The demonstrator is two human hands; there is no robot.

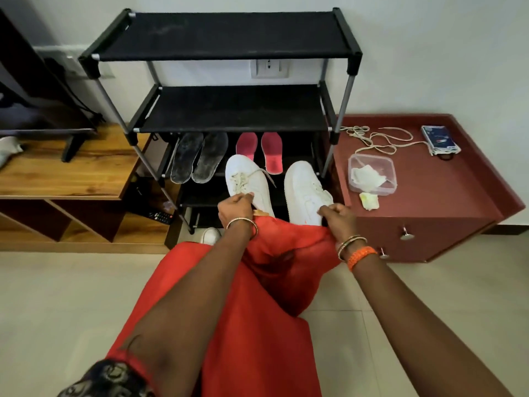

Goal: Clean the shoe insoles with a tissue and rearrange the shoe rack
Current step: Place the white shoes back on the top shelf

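Two white sneakers are held up in front of the black shoe rack [229, 108]. My left hand [233, 207] grips the heel end of the left sneaker [247, 181], whose laces hang loose. My right hand [336, 217] grips the heel of the right sneaker [305, 190]. On a lower rack shelf lie two dark grey insoles [197, 157] and, to their right, two pink insoles [262, 149]. Crumpled tissue [366, 176] sits in a clear plastic container [372, 174] on the red cabinet.
The red cabinet [429, 202] at the right also carries loose shoelaces [375, 140], a small blue packet [439, 138] and a yellowish wad [369, 200]. A wooden TV unit [65, 173] stands at the left. Another white shoe toe [211, 235] and a remote [160, 216] lie near the rack's foot.
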